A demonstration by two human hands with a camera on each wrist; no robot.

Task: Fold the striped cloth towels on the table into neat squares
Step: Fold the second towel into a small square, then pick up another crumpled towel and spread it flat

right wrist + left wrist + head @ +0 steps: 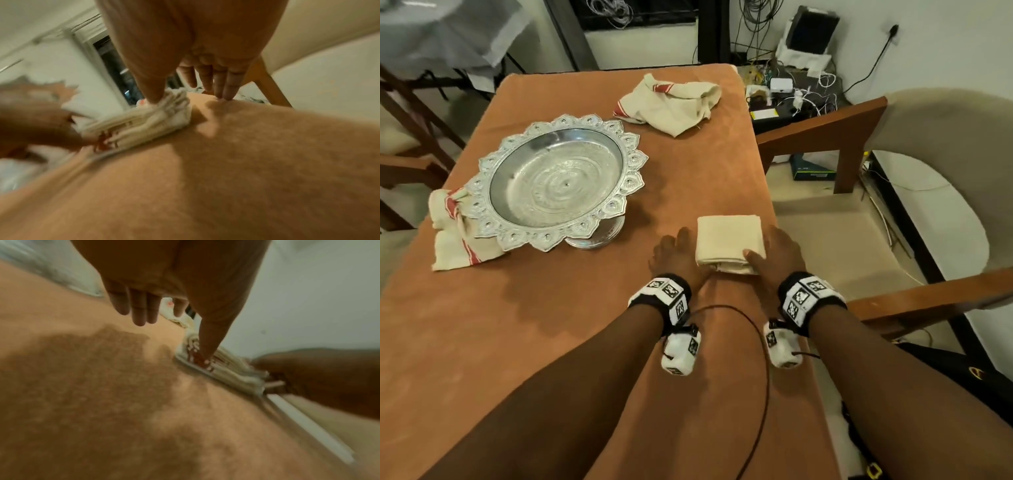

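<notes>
A cream towel (727,243), folded into a thick square, lies on the orange table cover (534,342) near the right edge. My left hand (679,251) lies along its left side with straight fingers, and its thumb (207,337) touches the layered near edge (230,369), where a red stripe shows. At the right side is my right hand (774,250). Its thumb (152,91) presses on the towel's near corner (148,125), and its straight fingers (224,87) touch the table. A crumpled red-striped towel (671,102) lies at the far end. Another (453,236) lies partly under the tray at left.
An ornate silver footed tray (619,137) stands at mid-left of the table. A wooden armchair (859,120) with a cream seat sits close to the table's right edge. Cables and small devices clutter the floor beyond it.
</notes>
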